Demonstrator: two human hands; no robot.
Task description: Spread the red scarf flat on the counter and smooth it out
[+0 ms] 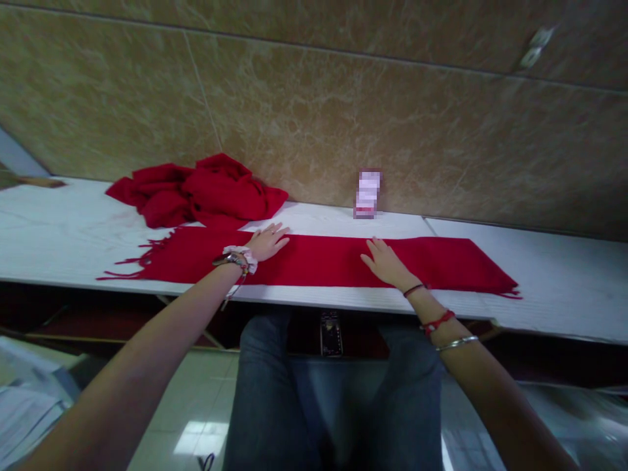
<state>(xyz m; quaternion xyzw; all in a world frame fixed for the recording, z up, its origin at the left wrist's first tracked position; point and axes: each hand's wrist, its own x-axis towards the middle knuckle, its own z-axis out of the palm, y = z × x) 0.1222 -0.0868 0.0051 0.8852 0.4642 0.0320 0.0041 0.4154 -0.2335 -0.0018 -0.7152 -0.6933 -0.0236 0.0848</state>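
A long red scarf (pixel 324 261) lies folded in a flat strip along the white table, its fringe spread at the left end and a little fringe at the right end. My left hand (pixel 267 243) rests flat on the scarf left of its middle, fingers stretched toward the far edge. On the right half, my right hand (pixel 385 261) presses lightly on the cloth with its fingers extended. Neither hand grips anything. Behind the scarf's left part, a crumpled heap of red cloth (pixel 201 190) sits against the wall.
A small pixelated object (pixel 367 194) stands against the tiled wall (pixel 318 118). The white table (pixel 549 281) is narrow, with dark open shelving under it. A phone (pixel 331 333) lies below the front edge, between my knees. A wooden stick (pixel 42 182) is at far left.
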